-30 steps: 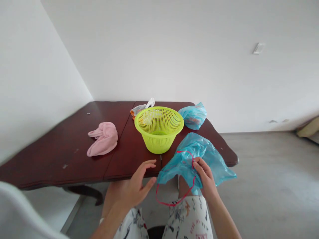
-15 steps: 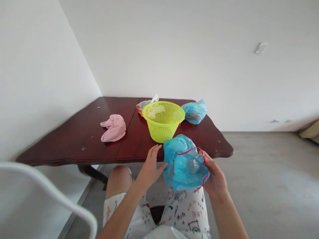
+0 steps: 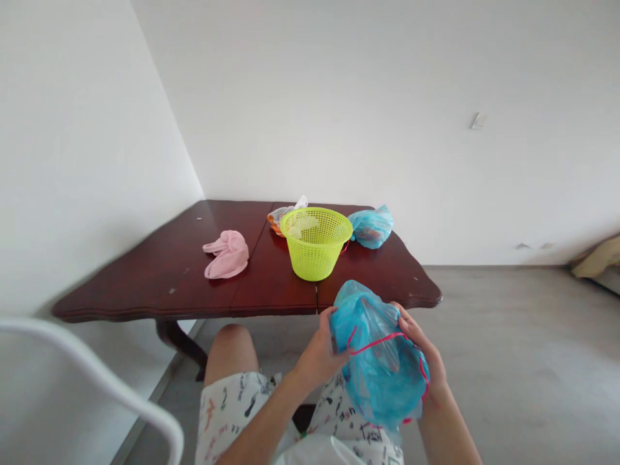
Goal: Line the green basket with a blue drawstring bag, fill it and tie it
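Note:
A crumpled blue translucent plastic bag (image 3: 380,368) with a pink-red drawstring hangs over my lap, just off the table's front edge. Its left side is gripped by my left hand (image 3: 322,355), thumb and fingers closed on the plastic. On the opposite side my right hand (image 3: 426,355) wraps around the bag, its fingertips showing at the top. What the bag contains, if anything, I cannot make out. Beyond it, a yellow-green plastic basket (image 3: 314,258) stands upright on the table.
The dark red-brown table (image 3: 145,258) reaches to the wall. A folded pink cloth (image 3: 227,255) lies left of the basket. Behind it sits a white and orange plastic bag (image 3: 278,221); another blue bag (image 3: 372,226) rests at right. A white curved bar (image 3: 106,374) crosses the lower left.
The blue bag has moved down and right, away from the basket. My left hand has gone from loosely beside it to holding it. The view has shifted slightly.

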Motion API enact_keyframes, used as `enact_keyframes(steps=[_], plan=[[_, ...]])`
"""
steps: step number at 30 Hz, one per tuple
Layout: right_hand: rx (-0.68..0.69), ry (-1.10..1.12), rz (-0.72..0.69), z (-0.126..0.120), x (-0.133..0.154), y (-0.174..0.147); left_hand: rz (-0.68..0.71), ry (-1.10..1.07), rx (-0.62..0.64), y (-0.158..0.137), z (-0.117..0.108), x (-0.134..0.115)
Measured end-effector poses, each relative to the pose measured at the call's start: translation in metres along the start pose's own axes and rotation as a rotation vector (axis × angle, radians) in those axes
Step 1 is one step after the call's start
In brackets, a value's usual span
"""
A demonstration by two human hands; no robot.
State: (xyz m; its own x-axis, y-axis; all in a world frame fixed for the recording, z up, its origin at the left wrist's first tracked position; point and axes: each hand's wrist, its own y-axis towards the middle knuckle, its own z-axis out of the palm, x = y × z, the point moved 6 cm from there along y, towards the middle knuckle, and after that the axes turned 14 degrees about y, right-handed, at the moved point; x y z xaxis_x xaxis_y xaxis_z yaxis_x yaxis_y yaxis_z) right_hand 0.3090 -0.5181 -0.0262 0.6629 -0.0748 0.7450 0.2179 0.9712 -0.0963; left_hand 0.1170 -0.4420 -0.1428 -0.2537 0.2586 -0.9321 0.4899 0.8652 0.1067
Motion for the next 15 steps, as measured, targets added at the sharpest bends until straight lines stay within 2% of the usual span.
enact_keyframes(steps=[2,5,8,10,12,15], plan=[[-0.056,0.031,-0.022,-0.007,0.002,0.002,-0.013,0.094,-0.063,0.001,-0.011,0.0],[-0.176,0.08,-0.06,-0.032,0.005,0.015,-0.06,0.154,-0.17,-0.002,-0.046,-0.001],[-0.301,0.032,-0.08,-0.069,0.002,0.032,-0.144,0.048,-0.275,-0.015,-0.091,-0.002],[-0.346,-0.094,-0.125,-0.088,-0.002,0.036,-0.203,-0.048,-0.266,-0.03,-0.115,-0.004],[-0.386,-0.268,-0.301,-0.094,-0.005,0.028,-0.237,-0.133,-0.199,-0.046,-0.128,-0.008],[-0.438,-0.498,-0.795,-0.074,-0.016,-0.02,-0.284,-0.193,-0.161,-0.068,-0.133,-0.014]])
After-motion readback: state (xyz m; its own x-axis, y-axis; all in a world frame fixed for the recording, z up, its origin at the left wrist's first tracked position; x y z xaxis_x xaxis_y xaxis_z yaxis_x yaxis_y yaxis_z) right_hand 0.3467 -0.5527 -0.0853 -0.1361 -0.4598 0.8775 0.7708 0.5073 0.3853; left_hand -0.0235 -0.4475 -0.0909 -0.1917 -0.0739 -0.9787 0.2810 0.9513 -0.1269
